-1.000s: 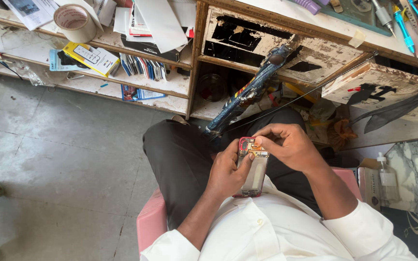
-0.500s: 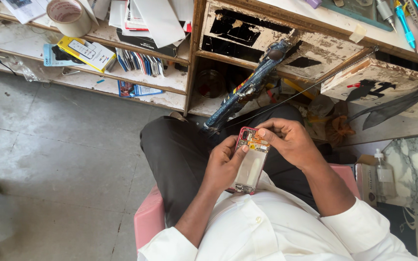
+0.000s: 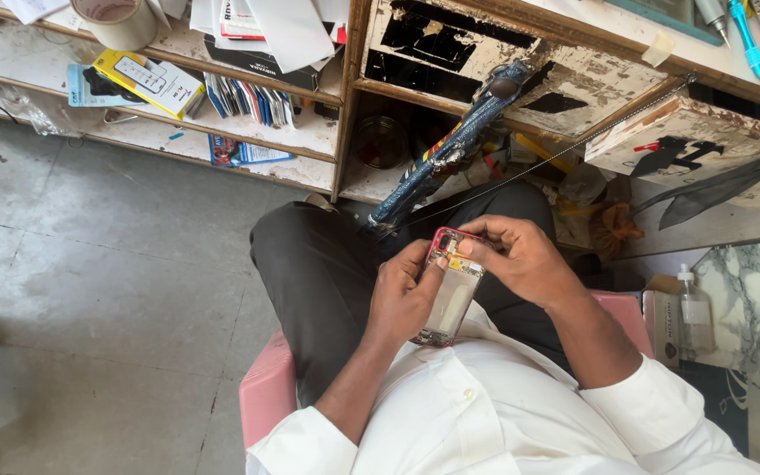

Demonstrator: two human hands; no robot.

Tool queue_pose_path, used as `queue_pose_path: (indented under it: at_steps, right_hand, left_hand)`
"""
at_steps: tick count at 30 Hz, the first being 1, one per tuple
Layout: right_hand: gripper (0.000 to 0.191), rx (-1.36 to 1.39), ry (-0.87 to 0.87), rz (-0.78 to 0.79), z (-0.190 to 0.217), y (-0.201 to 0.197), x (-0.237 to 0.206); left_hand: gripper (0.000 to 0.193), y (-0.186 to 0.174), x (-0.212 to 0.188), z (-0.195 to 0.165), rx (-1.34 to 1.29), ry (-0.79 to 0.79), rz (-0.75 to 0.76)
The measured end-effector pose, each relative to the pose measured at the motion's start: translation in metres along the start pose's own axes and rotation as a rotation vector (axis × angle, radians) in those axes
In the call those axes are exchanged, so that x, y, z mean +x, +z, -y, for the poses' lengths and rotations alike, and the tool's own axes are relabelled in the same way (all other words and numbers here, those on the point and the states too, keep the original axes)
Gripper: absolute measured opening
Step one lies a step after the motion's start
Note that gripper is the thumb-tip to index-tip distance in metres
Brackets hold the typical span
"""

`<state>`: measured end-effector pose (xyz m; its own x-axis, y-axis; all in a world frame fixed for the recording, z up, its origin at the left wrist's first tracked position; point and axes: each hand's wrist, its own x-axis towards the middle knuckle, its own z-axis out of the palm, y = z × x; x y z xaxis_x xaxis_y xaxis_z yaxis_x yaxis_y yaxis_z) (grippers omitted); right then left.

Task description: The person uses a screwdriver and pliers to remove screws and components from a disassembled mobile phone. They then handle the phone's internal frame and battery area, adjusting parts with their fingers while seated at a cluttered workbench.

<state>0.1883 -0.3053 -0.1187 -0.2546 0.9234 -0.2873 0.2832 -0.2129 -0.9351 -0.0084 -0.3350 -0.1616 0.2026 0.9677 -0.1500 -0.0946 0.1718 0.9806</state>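
Left hand [image 3: 400,297] cupped, right hand [image 3: 521,259] fingers pinched, forearms bent inward

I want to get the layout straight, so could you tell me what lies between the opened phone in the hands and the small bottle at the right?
In the head view, between the phone and bottle lie the right hand, its forearm and the pink seat.

You see a tape roll [image 3: 116,19] and a yellow box [image 3: 149,81] on the far-left shelf [image 3: 248,132]; a clear bottle [image 3: 695,308] stands right, near a pink stool [image 3: 266,396].
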Motion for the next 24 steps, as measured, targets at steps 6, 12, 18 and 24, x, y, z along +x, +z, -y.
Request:
queue_pose_path:
  at_steps: [6,12,18,24]
  right_hand:
    - [0.044,0.187,0.040,0.117,0.001,-0.003,-0.004]
    - [0.046,0.123,-0.059,0.112,-0.001,0.010,-0.003]
    - [0.046,0.084,-0.069,0.092,0.001,0.015,-0.002]
    - [0.049,0.058,-0.068,0.085,0.005,0.011,-0.003]
  left_hand:
    - [0.017,0.001,0.005,0.010,-0.237,-0.006,-0.027]
    - [0.015,0.002,0.002,0.010,-0.159,-0.036,-0.052]
    - [0.014,0.001,0.003,0.011,-0.107,-0.018,-0.064]
    - [0.017,0.000,0.005,0.010,-0.149,0.003,-0.029]
